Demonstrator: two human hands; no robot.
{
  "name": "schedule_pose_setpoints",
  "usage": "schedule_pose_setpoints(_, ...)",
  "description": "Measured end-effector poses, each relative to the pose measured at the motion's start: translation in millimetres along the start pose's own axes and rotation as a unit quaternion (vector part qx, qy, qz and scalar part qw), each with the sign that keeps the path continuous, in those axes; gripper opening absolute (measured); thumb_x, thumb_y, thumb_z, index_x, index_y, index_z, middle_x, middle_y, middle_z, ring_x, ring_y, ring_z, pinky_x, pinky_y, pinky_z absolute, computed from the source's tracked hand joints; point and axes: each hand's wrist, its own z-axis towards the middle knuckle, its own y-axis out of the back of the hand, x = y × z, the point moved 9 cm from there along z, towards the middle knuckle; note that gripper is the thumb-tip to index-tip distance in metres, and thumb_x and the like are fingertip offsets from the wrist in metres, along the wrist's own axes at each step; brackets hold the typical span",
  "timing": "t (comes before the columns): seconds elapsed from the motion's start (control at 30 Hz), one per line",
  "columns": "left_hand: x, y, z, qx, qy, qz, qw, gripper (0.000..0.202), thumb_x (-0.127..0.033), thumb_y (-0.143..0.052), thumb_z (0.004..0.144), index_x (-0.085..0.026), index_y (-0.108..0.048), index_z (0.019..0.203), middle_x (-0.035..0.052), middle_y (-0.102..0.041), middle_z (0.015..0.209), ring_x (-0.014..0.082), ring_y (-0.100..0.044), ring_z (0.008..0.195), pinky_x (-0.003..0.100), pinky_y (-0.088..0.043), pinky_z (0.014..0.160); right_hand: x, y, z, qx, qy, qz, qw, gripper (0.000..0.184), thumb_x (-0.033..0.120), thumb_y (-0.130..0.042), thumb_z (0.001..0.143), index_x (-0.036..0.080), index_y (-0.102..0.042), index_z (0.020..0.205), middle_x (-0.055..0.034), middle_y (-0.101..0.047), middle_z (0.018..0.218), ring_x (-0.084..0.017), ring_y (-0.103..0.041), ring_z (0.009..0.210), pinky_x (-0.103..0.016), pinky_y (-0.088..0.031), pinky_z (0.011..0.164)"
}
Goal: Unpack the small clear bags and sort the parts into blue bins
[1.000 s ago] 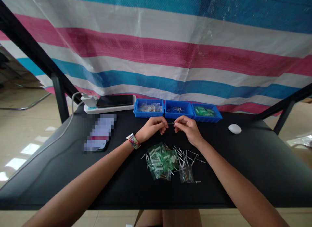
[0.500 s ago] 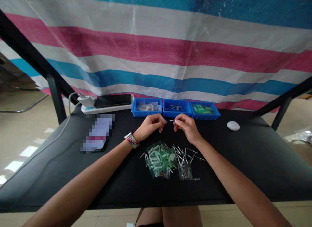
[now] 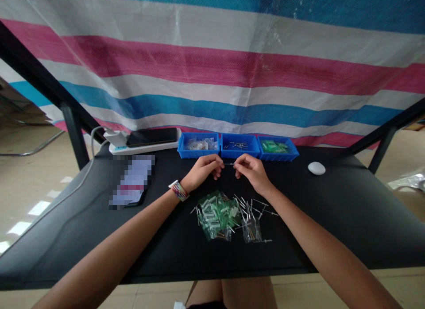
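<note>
Between my two hands a thin silvery blind rivet [image 3: 229, 164] is held level, just in front of the blue bins. My left hand [image 3: 205, 171] pinches its left end, a woven band around the wrist. The other end is in the fingertips of my right hand [image 3: 252, 172]. Nearer to me on the black surface lies a pile of green plastic packets [image 3: 217, 216]. Loose blind rivets [image 3: 247, 207] are scattered to the right of them, partly over a clear packet [image 3: 251, 230].
Three blue bins stand in a row: a left bin [image 3: 198, 155] with clear packets, a middle bin [image 3: 239, 154] with loose rivets, a right bin [image 3: 279, 156] with green packets. A phone [image 3: 133, 183], power strip [image 3: 146, 147] with another phone [image 3: 152, 136], and white mouse [image 3: 316, 168] lie around.
The rivet has turned slightly from tilted to nearly level between my fingers. Both hands stay close to the same place, and the view has shifted a little.
</note>
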Motion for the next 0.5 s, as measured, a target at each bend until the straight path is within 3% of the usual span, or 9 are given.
schedule_pose_setpoints(0.37,-4.2,1.1,-0.4,-0.004,-0.015,0.022,1.000,0.035,-0.047,-0.077,0.089,-0.015,-0.065,0.089,-0.0010,-0.064,0.069,0.0108,-0.061,0.059,0.022,-0.052,0.058,-3.6,4.0,1.6,-0.030,0.006,0.015,0.999,0.033,0.044,-0.087,0.078,0.020,-0.069,0.091,0.0022,-0.067,0.079,-0.012,-0.064,0.056,-0.027,-0.053,0.054)
schedule_pose_setpoints(0.5,-5.8,1.6,0.0,-0.010,-0.027,0.023,0.999,0.033,-0.045,-0.079,0.088,-0.014,-0.066,0.089,-0.0015,-0.064,0.070,0.0099,-0.061,0.059,0.021,-0.051,0.058,-6.0,2.5,0.7,-0.016,-0.018,0.025,0.999,0.033,0.051,-0.079,0.084,0.020,-0.068,0.087,-0.0001,-0.071,0.080,-0.014,-0.066,0.057,-0.028,-0.055,0.055)
